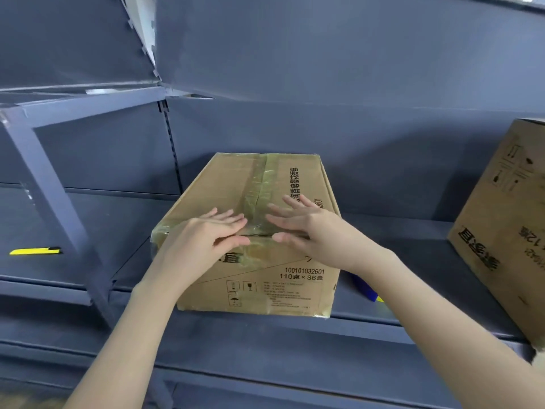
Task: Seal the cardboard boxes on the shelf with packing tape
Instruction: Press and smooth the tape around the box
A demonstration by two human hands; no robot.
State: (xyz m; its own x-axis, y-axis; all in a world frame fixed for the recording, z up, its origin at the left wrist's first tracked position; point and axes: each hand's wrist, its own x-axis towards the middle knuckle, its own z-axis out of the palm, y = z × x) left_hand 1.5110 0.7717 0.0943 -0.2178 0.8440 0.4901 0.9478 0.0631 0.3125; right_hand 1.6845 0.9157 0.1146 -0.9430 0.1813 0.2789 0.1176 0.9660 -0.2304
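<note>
A brown cardboard box (224,184) with black print stands on the blue-grey shelf (265,329) in the middle of the view. A strip of clear packing tape (262,184) runs along its top seam and folds over the near edge. My left hand (203,234) lies flat on the box's near top edge, left of the seam. My right hand (306,225) lies flat just right of the seam, fingers spread. Both thumbs press the tape over the front edge. Neither hand holds anything.
A second, larger cardboard box (501,225) stands tilted at the right end of the shelf. A yellow and black utility knife (35,250) lies on the shelf at the left. A blue object (364,286) peeks out behind my right forearm. A slanted metal shelf post (56,208) stands left.
</note>
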